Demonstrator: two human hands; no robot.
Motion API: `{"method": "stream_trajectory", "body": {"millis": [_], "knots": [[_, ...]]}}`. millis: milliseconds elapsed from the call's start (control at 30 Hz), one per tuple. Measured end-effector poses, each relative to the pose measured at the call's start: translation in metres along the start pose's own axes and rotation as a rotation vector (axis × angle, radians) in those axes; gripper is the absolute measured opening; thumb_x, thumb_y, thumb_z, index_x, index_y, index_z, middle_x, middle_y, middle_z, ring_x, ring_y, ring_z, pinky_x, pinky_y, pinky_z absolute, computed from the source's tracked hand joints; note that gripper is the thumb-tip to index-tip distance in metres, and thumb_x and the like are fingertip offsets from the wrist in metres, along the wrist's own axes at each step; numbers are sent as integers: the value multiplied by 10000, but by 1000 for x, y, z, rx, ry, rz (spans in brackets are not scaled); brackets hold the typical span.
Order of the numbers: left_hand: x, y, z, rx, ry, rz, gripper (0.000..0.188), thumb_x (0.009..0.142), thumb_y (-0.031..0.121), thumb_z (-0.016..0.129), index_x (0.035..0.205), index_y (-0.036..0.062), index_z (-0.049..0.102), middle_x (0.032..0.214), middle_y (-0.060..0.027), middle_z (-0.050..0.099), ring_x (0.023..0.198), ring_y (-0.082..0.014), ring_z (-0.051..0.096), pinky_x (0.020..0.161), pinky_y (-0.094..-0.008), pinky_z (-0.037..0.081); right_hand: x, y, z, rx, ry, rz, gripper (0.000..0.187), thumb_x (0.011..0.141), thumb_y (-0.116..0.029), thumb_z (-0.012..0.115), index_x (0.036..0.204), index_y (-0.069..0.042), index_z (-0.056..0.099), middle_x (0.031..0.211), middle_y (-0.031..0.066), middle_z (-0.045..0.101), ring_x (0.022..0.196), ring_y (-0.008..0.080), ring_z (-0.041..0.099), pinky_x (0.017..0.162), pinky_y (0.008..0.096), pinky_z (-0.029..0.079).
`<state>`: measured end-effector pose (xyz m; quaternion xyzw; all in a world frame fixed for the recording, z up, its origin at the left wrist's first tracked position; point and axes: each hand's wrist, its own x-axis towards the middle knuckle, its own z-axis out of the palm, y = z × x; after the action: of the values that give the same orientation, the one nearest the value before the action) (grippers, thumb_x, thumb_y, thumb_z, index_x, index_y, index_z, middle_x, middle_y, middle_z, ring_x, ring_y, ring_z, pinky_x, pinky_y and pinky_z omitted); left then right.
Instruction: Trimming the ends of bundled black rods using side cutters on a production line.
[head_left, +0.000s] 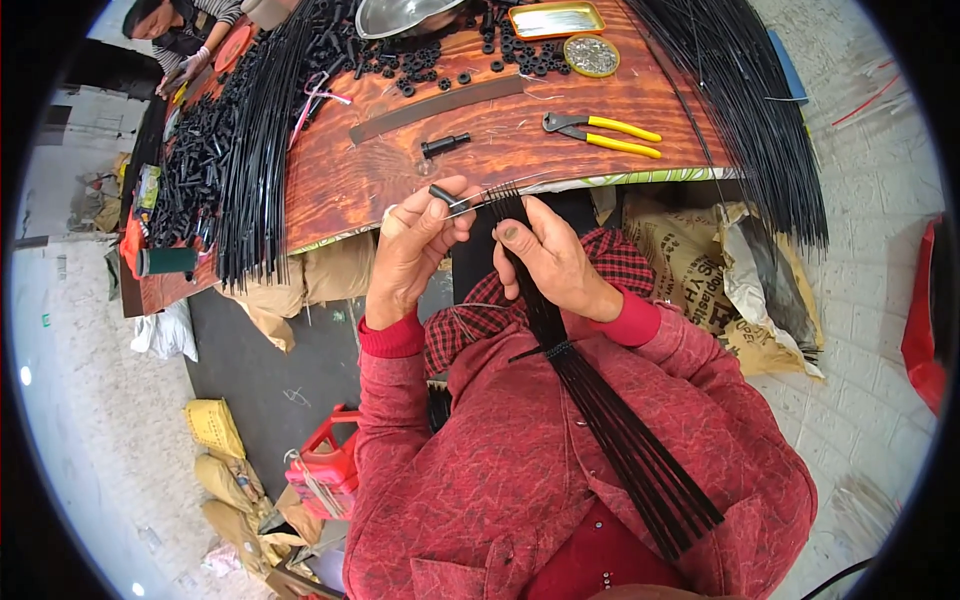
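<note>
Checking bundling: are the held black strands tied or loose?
Tied: a dark band crosses the black strands below the right hand; beyond it they fan out.

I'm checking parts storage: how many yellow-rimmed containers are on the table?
2: a rectangular tray near the picture's top, and a round dish just below it, slightly right. Others may be hidden.

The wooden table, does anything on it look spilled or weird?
A bit: small black rings lie scattered loose by the silver bowl, so they look spilled. Maybe that's just how they're kept. Nothing looks clearly broken.
</note>
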<state>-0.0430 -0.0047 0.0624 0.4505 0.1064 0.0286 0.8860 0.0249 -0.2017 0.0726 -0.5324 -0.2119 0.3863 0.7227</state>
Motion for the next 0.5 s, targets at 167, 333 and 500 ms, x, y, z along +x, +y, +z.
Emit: {"method": "stream_trajectory", "body": {"millis": [167, 333, 500], "knots": [[2, 0, 1, 38, 9, -1, 381, 960, 185, 637, 1261, -43, 588, 1143, -154, 676, 897, -147, 669, 784, -260, 575, 1, 2, 0, 14, -9, 1, 319, 1051, -321, 458, 1095, -5, 467, 713, 64, 563, 552, 118, 555, 512, 238, 479], [4, -2, 0, 14, 5, 9, 361, 944, 180, 663, 1222, -44, 611, 1042, -113, 691, 787, -123, 641, 713, -243, 561, 2, 2, 0, 14, -13, -4, 314, 1053, -325, 454, 1068, -11, 467, 707, 60, 568, 542, 115, 551, 504, 235, 474], [9, -5, -8, -37, -27, 43, 326, 928, 187, 687, 1159, -37, 633, 931, -69, 677, 739, -109, 619, 660, -233, 544, 2, 2, 1, -1, -14, 1, 323, 1052, -333, 456, 1064, -10, 467, 708, 62, 568, 544, 113, 550, 505, 237, 475]]}}
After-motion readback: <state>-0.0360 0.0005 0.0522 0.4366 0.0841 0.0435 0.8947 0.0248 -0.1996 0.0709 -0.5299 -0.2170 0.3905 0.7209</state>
